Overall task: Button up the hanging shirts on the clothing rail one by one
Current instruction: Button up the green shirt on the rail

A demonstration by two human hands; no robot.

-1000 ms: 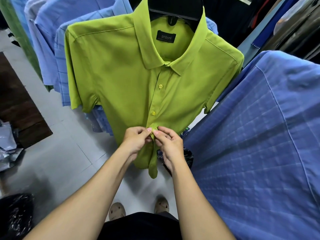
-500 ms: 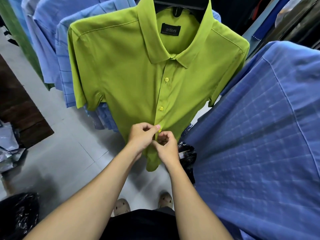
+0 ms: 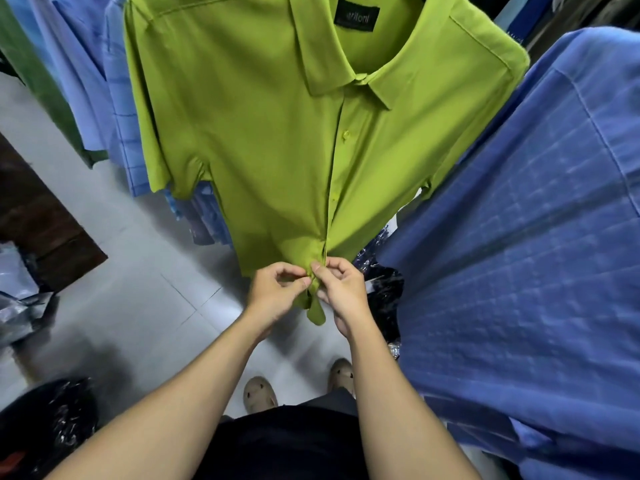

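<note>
Pinching the lower placket point(image 3: 326, 249) of the lime-green short-sleeved woven shirt point(image 3: 270, 150), the left hand point(image 3: 273, 296) and the right hand point(image 3: 343, 292) meet just above the hem. Each has thumb and forefinger curled onto the cloth edge. Whatever button lies between the fingertips is hidden.

The shirt hangs facing the person, its collar at the top edge of view. The rail that carries it is out of sight.

It looks light, thin and limp. The fabric gathers into creases where the hands draw it, so it will probably swing and twist instead of resisting. The sensible hold seems to be the doubled placket strip itself. One hand would keep the buttonhole edge taut while the other tips the button through. Pulling hard could drag the shirt askew on its hanger.

By count there is one green shirt in work, with two hands on it. Three small lime-green round buttons point(image 3: 345, 134) show fastened above the hands, one at the collar and two down the front.

A large dark-blue checked shirt point(image 3: 519, 237) hangs just beside it at the right. To the left are at least two lighter blue shirts point(image 3: 86, 64) and one dark-green garment point(image 3: 38, 88), overlapping too much for an exact tally. One black neck label point(image 3: 356, 15) sits inside the collar. Two beige shoes point(image 3: 258, 393) stand on the grey tiled floor point(image 3: 138, 271).
</note>
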